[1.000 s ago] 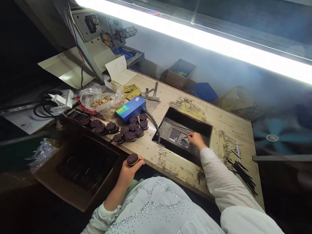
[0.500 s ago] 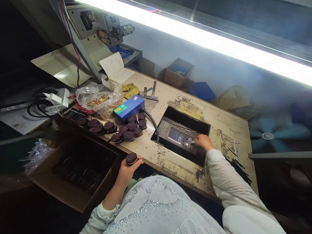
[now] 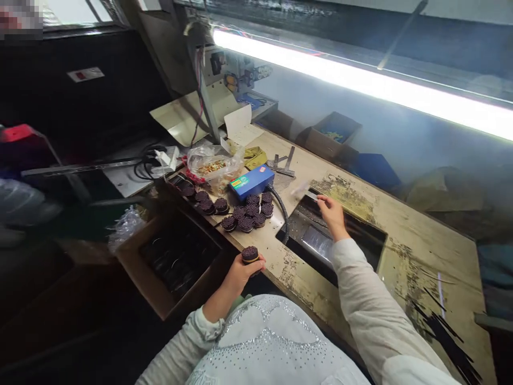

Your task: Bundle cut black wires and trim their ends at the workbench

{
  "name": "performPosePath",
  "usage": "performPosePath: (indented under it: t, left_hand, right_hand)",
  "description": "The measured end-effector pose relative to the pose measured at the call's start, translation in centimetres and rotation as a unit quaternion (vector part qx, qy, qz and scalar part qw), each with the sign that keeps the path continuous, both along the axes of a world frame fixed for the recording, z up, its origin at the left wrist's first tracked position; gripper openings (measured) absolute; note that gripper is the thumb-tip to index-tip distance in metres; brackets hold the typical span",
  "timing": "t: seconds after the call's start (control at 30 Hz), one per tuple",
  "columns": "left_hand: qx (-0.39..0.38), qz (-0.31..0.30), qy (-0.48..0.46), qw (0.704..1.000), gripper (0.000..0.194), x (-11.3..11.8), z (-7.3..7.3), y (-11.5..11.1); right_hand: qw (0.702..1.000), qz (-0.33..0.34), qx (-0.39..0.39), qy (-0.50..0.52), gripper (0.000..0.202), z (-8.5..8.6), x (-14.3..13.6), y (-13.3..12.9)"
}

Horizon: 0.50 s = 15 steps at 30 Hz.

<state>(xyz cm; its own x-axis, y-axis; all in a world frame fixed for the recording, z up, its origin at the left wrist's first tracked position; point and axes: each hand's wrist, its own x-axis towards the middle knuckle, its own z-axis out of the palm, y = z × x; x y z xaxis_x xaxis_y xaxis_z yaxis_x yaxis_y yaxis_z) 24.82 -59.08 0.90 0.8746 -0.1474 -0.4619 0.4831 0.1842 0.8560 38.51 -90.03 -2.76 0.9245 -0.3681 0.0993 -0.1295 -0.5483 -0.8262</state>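
My left hand (image 3: 245, 270) is closed around a bundle of black wires (image 3: 250, 253) with a yellow band, held upright at the bench's front edge. My right hand (image 3: 332, 214) pinches a small flat scraper (image 3: 304, 191), which is smeared by motion and points left over the rim of the bench cutout. Below that hand lies the solder pot (image 3: 316, 240), a shiny rectangular pool in the recess, partly covered by my right forearm. More black wire bundles (image 3: 246, 214) stand clustered on the bench to the left, their round ends up.
A blue box (image 3: 252, 182) with a black corrugated hose (image 3: 284, 211) sits behind the bundles. Left of it are a plastic bag (image 3: 214, 160) of small metal parts and a carton (image 3: 160, 299) below. Metal squares (image 3: 285, 166) lie behind; black strips (image 3: 449, 337) lie right.
My right hand has lifted from the solder pool and swung the scraper to the back left rim of the cutout. My left hand still holds its bundle. The view has turned left.
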Motion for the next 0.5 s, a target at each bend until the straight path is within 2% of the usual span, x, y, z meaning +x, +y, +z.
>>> performPosePath:
  t: [0.07,0.13,0.2,0.3,0.37,0.43,0.47,0.5]
  left_hand:
    - [-0.005,-0.001,-0.007,1.000,0.021,0.0,0.2,-0.1]
    - [0.000,-0.009,-0.026,1.000,0.021,0.0,0.6,-0.2]
    - [0.016,-0.022,-0.054,0.998,0.020,0.0,0.9,0.0]
    - [0.035,-0.034,-0.077,0.996,0.019,0.0,1.3,0.3]
    - [0.039,-0.035,-0.087,0.995,0.018,0.0,1.5,0.6]
    - [0.044,-0.043,-0.097,0.993,0.016,0.0,1.7,0.7]
    - [0.046,-0.052,-0.100,0.993,0.015,0.1,1.8,0.7]
    - [0.046,-0.064,-0.100,0.992,0.014,0.1,1.8,0.7]
  right_hand:
    - [0.999,0.002,0.042,-0.001,0.050,-0.9,2.4,3.1]
    - [0.999,-0.004,0.042,0.013,0.051,-1.8,4.1,5.4]
    - [0.999,-0.003,0.026,0.027,0.049,-2.6,5.1,6.8]
    - [0.999,0.011,0.010,0.044,0.042,-2.9,5.1,7.4]
    - [0.999,0.010,-0.029,0.030,0.039,-2.2,4.2,7.4]
    - [0.997,0.048,-0.051,-0.007,0.041,-0.4,2.4,7.6]
    - [0.994,0.102,-0.042,-0.025,0.045,0.9,1.2,7.9]
    - [0.982,0.184,-0.014,-0.028,0.049,2.3,-0.1,8.3]
